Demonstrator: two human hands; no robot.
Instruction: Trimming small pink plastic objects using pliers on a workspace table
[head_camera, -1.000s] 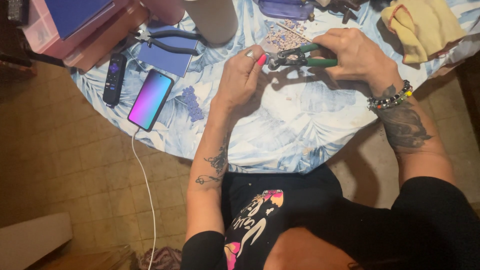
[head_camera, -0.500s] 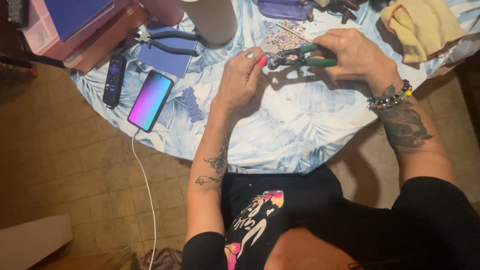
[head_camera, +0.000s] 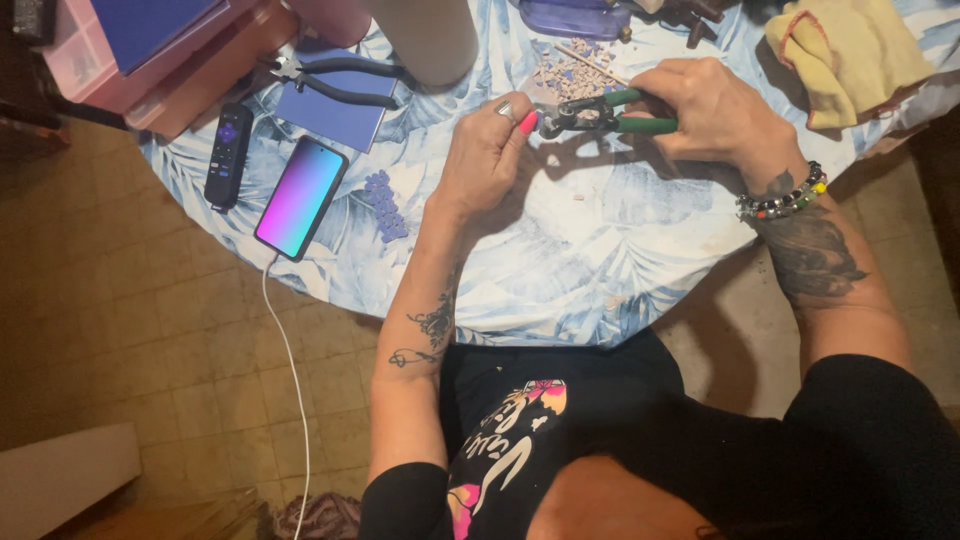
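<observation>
From the head camera, looking down: my right hand (head_camera: 715, 115) is wrapped around the two green handles of one pair of pliers (head_camera: 600, 112), squeezing them narrow. The pliers lie level above the table (head_camera: 560, 270), their tip pointing at my left hand (head_camera: 485, 160). That hand is pinched shut, thumb and forefinger meeting right at the tip — whatever sits between them is too small to make out.

Behind the pliers lies a scatter of small pale pieces (head_camera: 570, 70), too many to count. To the left lies one cluster of little purple pieces (head_camera: 383, 203), then one phone (head_camera: 301, 197) with its screen lit and one white cable (head_camera: 285, 380) trailing off the table edge. Beside it is one black remote (head_camera: 228, 155). A second pair of pliers, black-handled (head_camera: 335, 80), rests on a blue pad (head_camera: 335, 110). One yellow cloth (head_camera: 850, 55) sits far right — bunched up.
</observation>
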